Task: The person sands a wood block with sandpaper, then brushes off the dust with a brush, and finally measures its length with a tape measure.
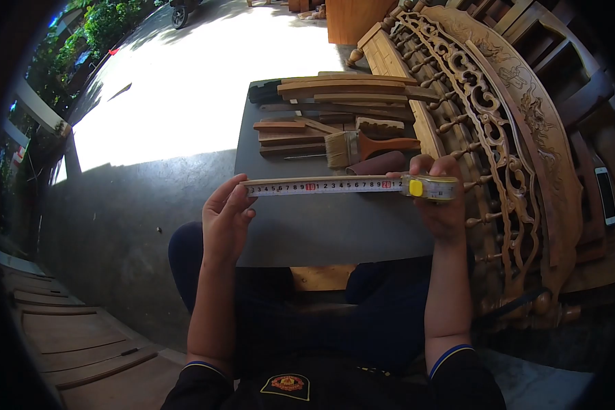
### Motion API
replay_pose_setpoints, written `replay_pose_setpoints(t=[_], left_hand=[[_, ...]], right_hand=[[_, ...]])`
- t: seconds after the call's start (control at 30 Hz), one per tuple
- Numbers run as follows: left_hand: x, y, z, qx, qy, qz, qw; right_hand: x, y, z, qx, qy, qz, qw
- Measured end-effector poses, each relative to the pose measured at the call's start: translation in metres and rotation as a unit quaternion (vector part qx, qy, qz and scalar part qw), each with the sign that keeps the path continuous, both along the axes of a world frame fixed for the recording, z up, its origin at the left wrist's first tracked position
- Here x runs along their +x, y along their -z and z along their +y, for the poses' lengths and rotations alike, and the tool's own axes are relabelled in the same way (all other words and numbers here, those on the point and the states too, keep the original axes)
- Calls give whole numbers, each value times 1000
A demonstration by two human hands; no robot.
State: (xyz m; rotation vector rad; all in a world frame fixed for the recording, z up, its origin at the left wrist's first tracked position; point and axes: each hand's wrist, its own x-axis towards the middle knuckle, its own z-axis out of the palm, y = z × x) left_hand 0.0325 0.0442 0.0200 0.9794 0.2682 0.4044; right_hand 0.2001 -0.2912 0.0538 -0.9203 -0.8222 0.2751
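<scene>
A tape measure with a yellow button is in my right hand, whose fingers wrap round its case. Its white blade stretches leftward over the grey board. At the blade's far end my left hand pinches the tip between thumb and fingers. A thin pale strip of wood runs along the blade's upper edge. Just beyond the tape lie a brush with an orange handle, a brown rounded piece and several wooden strips.
Carved wooden panels with turned spindles stand close on the right, a white phone beyond them. An orange-brown wooden box is at the back. Wooden panels lie at lower left. A wheel shows at the top.
</scene>
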Motion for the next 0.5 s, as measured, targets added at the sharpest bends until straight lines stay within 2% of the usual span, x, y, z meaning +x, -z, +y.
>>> replay_pose_setpoints(t=[0.5], left_hand=[[1, 0, -3, -20, -7, 17, 1000]], right_hand=[[-1, -3, 0, -20, 19, -18, 999]])
